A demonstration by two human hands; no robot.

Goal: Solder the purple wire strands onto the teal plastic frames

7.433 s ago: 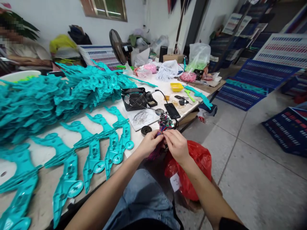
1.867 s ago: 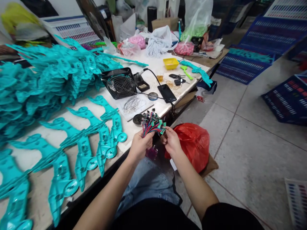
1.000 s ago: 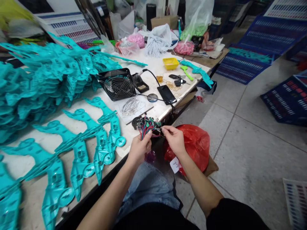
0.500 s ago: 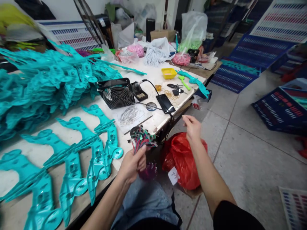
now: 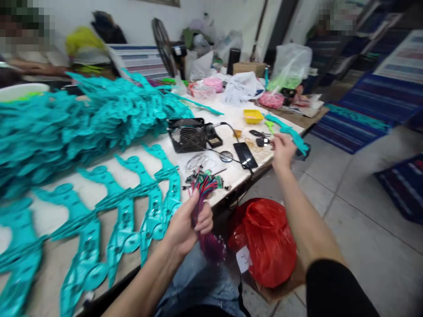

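Note:
My left hand (image 5: 190,222) is closed around a bundle of thin wires (image 5: 208,187), red, black and purple, with small green and black parts at the upper end. The purple ends (image 5: 213,248) hang below my fist. Over the table's right edge, my right hand (image 5: 283,152) has its fingertips drawn together; whether anything small is between them cannot be made out. Just left of those fingertips lies a black key-like item (image 5: 263,141). Teal plastic pieces (image 5: 89,246) lie in a row on the table (image 5: 221,196), left of the wires.
A teal heap (image 5: 82,127) covers the table's left back. A black fan (image 5: 187,136), a phone (image 5: 245,155) and a yellow tray (image 5: 253,116) stand farther right. On the floor is a red bag (image 5: 269,242); blue crates (image 5: 350,127) stand beyond. Another person (image 5: 36,61) is at far left.
My right hand has moved forward, from above the red bag to the table's edge beside the key-like item. My left hand has raised the wire bundle slightly, and the view has turned left.

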